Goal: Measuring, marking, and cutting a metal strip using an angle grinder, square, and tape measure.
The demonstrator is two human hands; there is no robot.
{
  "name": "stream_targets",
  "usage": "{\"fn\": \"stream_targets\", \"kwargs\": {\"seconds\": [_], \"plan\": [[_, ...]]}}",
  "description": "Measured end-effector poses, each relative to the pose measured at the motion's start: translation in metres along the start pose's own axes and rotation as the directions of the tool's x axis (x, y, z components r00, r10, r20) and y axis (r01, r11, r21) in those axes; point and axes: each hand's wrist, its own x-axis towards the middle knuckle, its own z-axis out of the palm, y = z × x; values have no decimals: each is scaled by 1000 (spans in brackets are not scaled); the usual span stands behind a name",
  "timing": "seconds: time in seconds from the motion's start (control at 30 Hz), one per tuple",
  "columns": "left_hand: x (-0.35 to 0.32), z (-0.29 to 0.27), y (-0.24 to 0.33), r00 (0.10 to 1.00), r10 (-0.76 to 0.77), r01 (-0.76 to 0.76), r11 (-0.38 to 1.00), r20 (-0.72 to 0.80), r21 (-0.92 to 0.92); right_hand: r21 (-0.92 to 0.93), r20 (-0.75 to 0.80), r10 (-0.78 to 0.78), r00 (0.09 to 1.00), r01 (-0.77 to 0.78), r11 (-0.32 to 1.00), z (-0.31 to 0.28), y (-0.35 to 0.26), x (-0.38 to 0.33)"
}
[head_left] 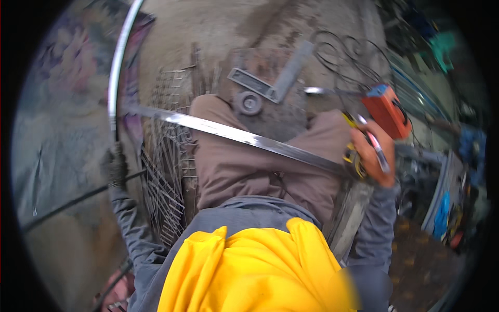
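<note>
Closing around the lower end of a long, narrow, shiny silver metal bar (pixel 119 67), our left hand (pixel 115 165) holds it pointing away from us; this hand looks dark and blurred, so we cannot tell each finger. Our right hand (pixel 375 156) has a closed grip too: we hold in it a slim red-and-white pen (pixel 378 147), and also a round-cornered yellow-and-black tape measure (pixel 355 162), at the left side of the fingers.

Between our knees lies a rusty brown metal plate (pixel 291 118), bearing a V-shaped grey steel angle piece (pixel 291 75) and, just beside it, a small round grey wheel (pixel 249 103). Under all this is a stained grey concrete floor (pixel 208 26). To the left we see a heap of thin steel wire mesh (pixel 166 200); to the right, an orange box with a blue top (pixel 385 112), near a looped black cable (pixel 340 57).

Across our brown trousers (pixel 223 166) runs a flat, straight silver metal strip (pixel 249 138), slightly slanting, from near the upright-looking bar to the tape measure. It shines brightly in the middle and is duller toward its right end. Whether strip and bar are joined, we cannot tell.
</note>
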Motion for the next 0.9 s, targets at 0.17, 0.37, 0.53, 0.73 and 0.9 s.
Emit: {"fn": "stream_targets", "kwargs": {"seconds": [0.17, 0.37, 0.53, 0.73, 0.9], "plan": [[-55, 42, -91, 971, 143, -49, 902, -191, 429, -27, -32, 87, 996, -88, 996, 7, 3, 6], [-106, 104, -252, 943, -235, 274, 950, -234, 150, -54, 17, 131, 991, -130, 990, 43, 5, 43], [-106, 169, -270, 878, -474, 458, 872, 67, 174, -136, 6, 69, 998, -68, 988, 84, 6, 76], [-114, 247, -298, 695, -681, 661, 731, 232, 168, -284, -37, 27, 999, -36, 958, 113, 27, 98], [-102, 291, -258, 615, -707, 670, 702, 348, 241, -334, -16, -46, 999, 38, 942, 136, 33, 115]]}}
